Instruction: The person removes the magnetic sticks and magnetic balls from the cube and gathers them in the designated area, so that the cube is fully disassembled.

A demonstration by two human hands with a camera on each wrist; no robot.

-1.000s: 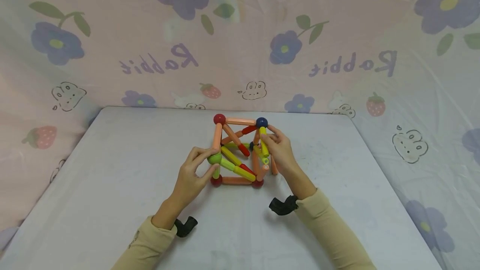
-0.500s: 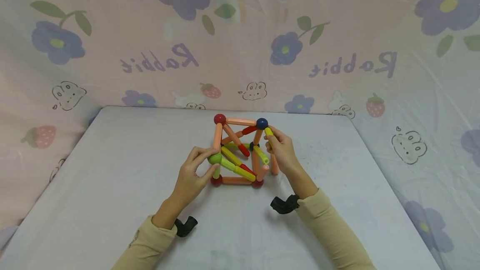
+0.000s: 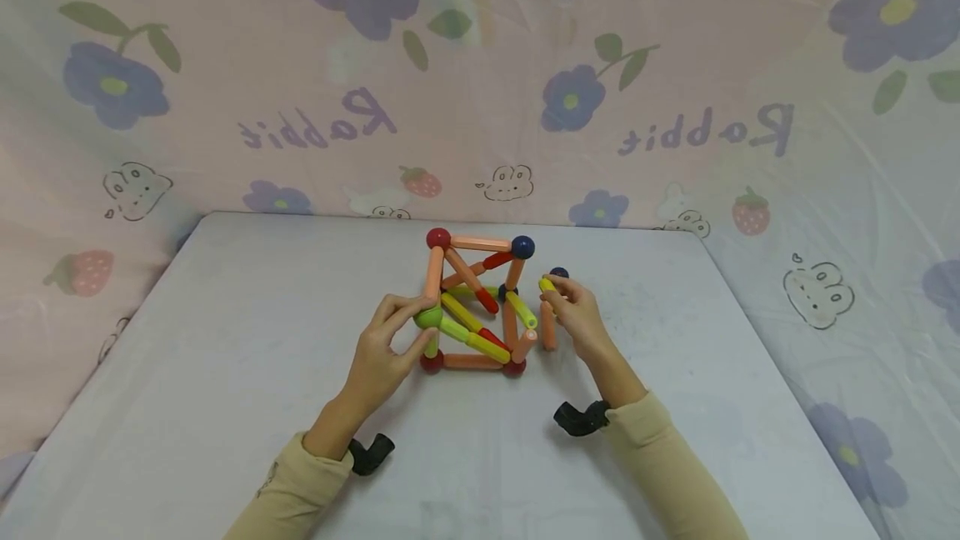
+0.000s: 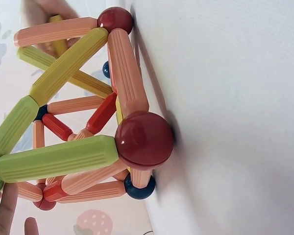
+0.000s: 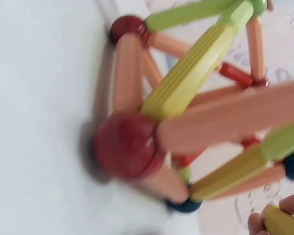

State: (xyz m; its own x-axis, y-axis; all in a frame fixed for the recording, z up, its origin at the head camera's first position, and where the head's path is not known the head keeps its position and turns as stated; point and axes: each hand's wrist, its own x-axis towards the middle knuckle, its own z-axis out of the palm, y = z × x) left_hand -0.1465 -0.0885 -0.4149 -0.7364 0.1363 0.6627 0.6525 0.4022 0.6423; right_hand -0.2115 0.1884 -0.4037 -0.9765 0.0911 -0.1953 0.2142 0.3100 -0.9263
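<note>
A cube-like frame of magnetic sticks and balls (image 3: 474, 362) stands on the table. My left hand (image 3: 386, 348) pinches the green ball (image 3: 428, 317) at its near upper left corner, fingertips above and thumb below. To the right of the frame, my right hand (image 3: 583, 319) holds a yellow magnetic stick (image 3: 546, 283), which also shows between the fingertips in the right wrist view. The blue ball (image 3: 522, 247) at the far upper right corner is apart from that hand. At the near right, an orange stick (image 5: 235, 117) leans up from a red ball (image 5: 130, 144), its upper end free.
A loose orange stick (image 3: 548, 330) lies just right of the frame. Another blue ball (image 3: 558, 272) sits behind my right fingers, partly covered. The white table (image 3: 247, 315) ends at a patterned cloth (image 3: 465, 90). Black curved pieces (image 3: 371, 454) hang at both wrists.
My right hand has drawn the yellow stick away from the upper right blue ball and moved right. A blue ball on the table has come into view behind it. My left hand stays put.
</note>
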